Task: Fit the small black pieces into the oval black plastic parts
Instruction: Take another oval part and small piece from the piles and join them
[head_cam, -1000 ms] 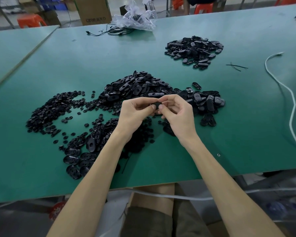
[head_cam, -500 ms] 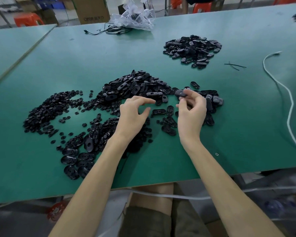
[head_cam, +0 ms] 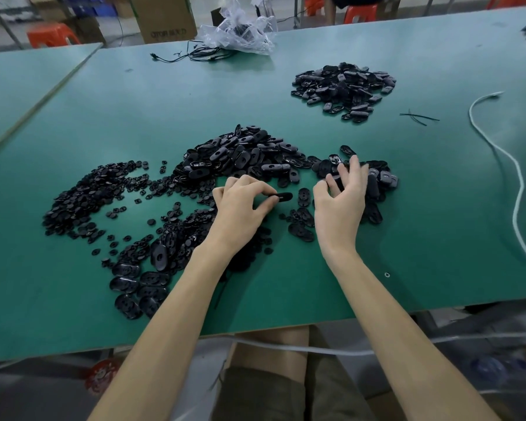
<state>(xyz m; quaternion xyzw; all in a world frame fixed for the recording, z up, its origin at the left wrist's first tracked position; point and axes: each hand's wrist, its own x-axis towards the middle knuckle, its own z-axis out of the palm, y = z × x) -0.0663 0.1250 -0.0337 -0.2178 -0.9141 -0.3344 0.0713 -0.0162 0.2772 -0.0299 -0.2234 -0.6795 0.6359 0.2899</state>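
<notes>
Fingers of left hand (head_cam: pixel 240 209) pinching oval part (head_cam: pixel 283 196), right hand (head_cam: pixel 340 202) splayed

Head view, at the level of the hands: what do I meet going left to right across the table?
heap of small black round pieces → left hand → oval black plastic part it pinches → right hand → white cord

Table (head_cam: pixel 286 284): green, I am gripping over it with my left hand (head_cam: pixel 240 208).
Stool (head_cam: pixel 50 36): orange, standing far beyond-left.
</notes>
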